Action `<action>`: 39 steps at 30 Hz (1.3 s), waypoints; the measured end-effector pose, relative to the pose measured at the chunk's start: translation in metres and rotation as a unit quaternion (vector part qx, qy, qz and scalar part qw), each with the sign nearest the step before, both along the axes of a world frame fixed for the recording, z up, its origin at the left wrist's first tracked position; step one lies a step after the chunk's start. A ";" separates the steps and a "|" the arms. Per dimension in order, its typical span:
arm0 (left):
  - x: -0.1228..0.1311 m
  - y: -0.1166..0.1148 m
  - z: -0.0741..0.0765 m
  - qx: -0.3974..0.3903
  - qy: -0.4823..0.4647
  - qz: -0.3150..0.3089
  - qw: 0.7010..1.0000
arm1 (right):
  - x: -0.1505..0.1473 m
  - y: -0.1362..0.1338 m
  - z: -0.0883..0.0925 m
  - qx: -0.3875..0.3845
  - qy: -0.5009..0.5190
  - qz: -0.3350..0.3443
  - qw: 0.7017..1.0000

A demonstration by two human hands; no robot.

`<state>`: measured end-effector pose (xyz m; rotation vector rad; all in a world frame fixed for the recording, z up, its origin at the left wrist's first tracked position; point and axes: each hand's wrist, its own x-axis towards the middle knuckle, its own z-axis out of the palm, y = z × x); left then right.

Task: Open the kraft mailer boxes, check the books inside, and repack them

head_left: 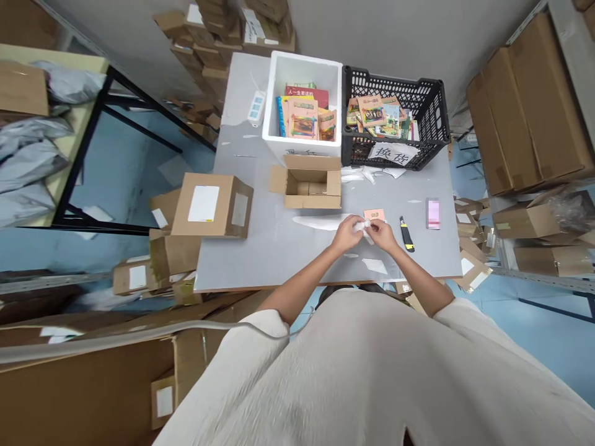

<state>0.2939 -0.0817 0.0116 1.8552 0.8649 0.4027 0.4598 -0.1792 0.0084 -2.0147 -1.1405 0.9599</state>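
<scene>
A closed box (204, 204) is sitting left of an open box (312, 202). The left hand (346, 234) is pinching a white wad (359, 227) above the table (274, 260), near a booklet (375, 214); the right hand (383, 236) is pinching it too, apparently working it, which is calling for steady fingertips. Rightward, a cutter (406, 235) is lying.

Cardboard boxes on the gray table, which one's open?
The smaller cardboard box just in front of the white foam bin: its flaps are spread, showing its inside. The larger box at the table's left end looks closed.
</scene>
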 end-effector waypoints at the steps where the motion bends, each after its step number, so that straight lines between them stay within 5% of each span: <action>1: 0.001 0.004 0.007 0.007 -0.015 0.005 1.000 | 0.001 0.005 0.007 0.012 -0.011 -0.010 1.000; 7: -0.001 0.046 0.045 0.099 -0.062 0.087 0.989 | -0.002 0.057 0.045 0.107 -0.092 -0.053 0.989; 11: -0.012 0.075 0.052 0.157 -0.008 0.141 0.977 | -0.013 0.094 0.051 0.140 -0.109 -0.045 0.983; 26: -0.073 0.126 0.009 0.091 0.039 0.167 0.981 | -0.082 0.193 0.006 0.109 -0.008 0.119 0.987; 35: -0.076 0.141 -0.002 0.077 0.241 0.114 0.961 | -0.084 0.197 0.002 -0.056 -0.183 0.143 0.971; 39: -0.067 0.148 0.001 0.101 0.270 0.093 0.953 | -0.075 0.186 0.002 -0.049 -0.211 0.144 0.966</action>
